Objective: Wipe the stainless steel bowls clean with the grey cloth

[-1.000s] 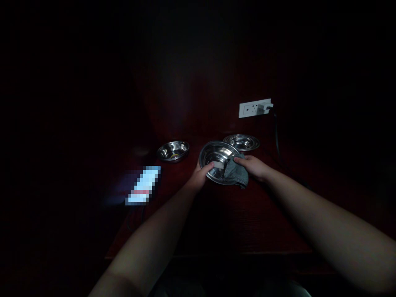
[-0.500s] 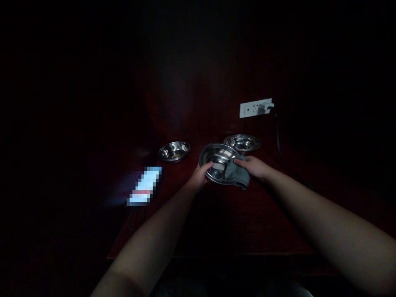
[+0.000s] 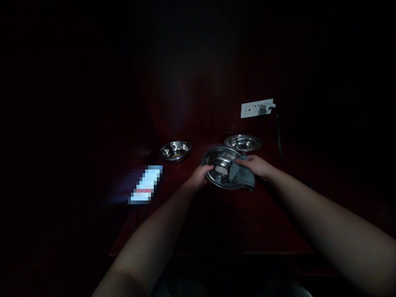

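A shiny steel bowl [image 3: 216,156] is held up over the dark red table, its inside tilted toward me. My left hand [image 3: 199,177] grips its left rim, thumb inside and fingers hidden underneath. On the right side, my right hand [image 3: 256,166] pinches a grey-green cloth [image 3: 241,175] against the bowl's rim and inner wall. Part of the cloth hangs below the rim. A pale patch, perhaps a label or a reflection, shows on the bowl's bottom.
Behind to the left stands another steel bowl [image 3: 175,151] with something yellow inside. Nested steel dishes [image 3: 243,142] sit at the back right. A lit, blurred-out phone-like screen [image 3: 145,184] is at left. A wall socket [image 3: 256,108] holds a plug with a cord [image 3: 279,140]. The table [image 3: 241,231] ends in front.
The held bowl has shifted slightly down and to the right. My right hand and the cloth have moved a little right along its rim. The left grip stays on.
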Demonstrator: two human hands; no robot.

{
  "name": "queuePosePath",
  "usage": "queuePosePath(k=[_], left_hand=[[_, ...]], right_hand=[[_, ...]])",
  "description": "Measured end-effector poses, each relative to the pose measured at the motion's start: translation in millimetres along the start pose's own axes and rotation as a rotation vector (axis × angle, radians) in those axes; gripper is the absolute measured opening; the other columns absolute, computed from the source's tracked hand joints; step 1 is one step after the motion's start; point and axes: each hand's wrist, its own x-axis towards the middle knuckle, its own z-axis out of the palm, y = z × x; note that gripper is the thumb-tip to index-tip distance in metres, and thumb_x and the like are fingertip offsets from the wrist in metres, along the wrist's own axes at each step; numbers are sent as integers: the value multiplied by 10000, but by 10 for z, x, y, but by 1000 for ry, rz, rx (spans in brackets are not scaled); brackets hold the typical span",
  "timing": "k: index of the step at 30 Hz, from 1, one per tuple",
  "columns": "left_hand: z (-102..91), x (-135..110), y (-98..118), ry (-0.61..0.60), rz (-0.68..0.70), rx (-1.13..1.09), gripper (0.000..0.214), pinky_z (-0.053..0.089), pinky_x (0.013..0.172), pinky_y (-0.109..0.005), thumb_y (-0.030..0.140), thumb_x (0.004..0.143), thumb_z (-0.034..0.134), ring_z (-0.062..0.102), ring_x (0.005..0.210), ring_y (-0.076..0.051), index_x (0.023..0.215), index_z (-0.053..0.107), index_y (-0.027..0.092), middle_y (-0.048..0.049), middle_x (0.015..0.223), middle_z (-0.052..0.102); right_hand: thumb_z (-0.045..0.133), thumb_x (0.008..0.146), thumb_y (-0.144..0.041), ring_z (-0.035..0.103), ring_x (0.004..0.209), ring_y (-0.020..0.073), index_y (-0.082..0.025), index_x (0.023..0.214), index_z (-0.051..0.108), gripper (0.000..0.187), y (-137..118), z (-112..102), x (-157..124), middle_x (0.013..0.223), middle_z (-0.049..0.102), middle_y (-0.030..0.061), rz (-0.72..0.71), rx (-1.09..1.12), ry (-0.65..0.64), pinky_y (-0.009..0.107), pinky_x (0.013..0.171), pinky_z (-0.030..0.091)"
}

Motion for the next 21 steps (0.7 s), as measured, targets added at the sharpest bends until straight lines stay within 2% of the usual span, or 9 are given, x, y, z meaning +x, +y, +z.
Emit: queuePosePath(k=[4, 7, 10, 15, 18, 21], left_hand=[[-21, -35, 39, -71, -82, 19, 192, 523, 635, -319, 199, 768, 541, 647, 645, -180, 905, 639, 107, -87, 750, 695], [-44, -54, 63, -150, -116, 25, 209, 519, 668, -323, 252, 802, 521, 649, 653, -183, 871, 647, 101, -95, 741, 699], [-47, -55, 65, -185, -92, -1, 329, 514, 758, -361, 371, 832, 500, 667, 776, -216, 971, 641, 109, -115, 850, 710], [27, -33, 51, -162, -28, -60, 526, 471, 897, -410, 527, 871, 353, 617, 1021, -252, 1124, 594, 134, -129, 1003, 690], [75, -15, 33, -132, 26, -99, 530, 452, 931, -406, 525, 874, 355, 595, 1068, -247, 1185, 555, 146, -128, 1073, 668], [89, 16, -10, -73, 128, -131, 476, 438, 951, -378, 444, 851, 474, 593, 1071, -220, 1253, 493, 189, -99, 1127, 648]], right_hand=[[611, 788, -215, 650, 597, 154, -134, 753, 663, 102, -22, -7, -39, 721, 716, 67, 21, 90, -71, 268, 616, 522], [598, 792, -201, 654, 603, 151, -137, 765, 659, 92, -42, 6, -74, 727, 719, 67, 26, 143, -116, 269, 634, 529], [595, 794, -202, 643, 576, 145, -134, 742, 654, 104, -59, 21, -85, 720, 717, 70, 22, 137, -114, 274, 631, 529], [591, 804, -209, 647, 608, 152, -139, 763, 653, 103, -30, 35, -28, 729, 718, 65, -19, 117, -68, 282, 653, 530], [616, 797, -253, 650, 635, 173, -153, 778, 655, 110, 6, 50, 6, 688, 710, 63, -25, 78, -35, 293, 661, 535], [627, 792, -299, 650, 643, 188, -164, 780, 655, 138, 32, 64, 25, 646, 697, 60, -29, 62, -28, 305, 655, 538]])
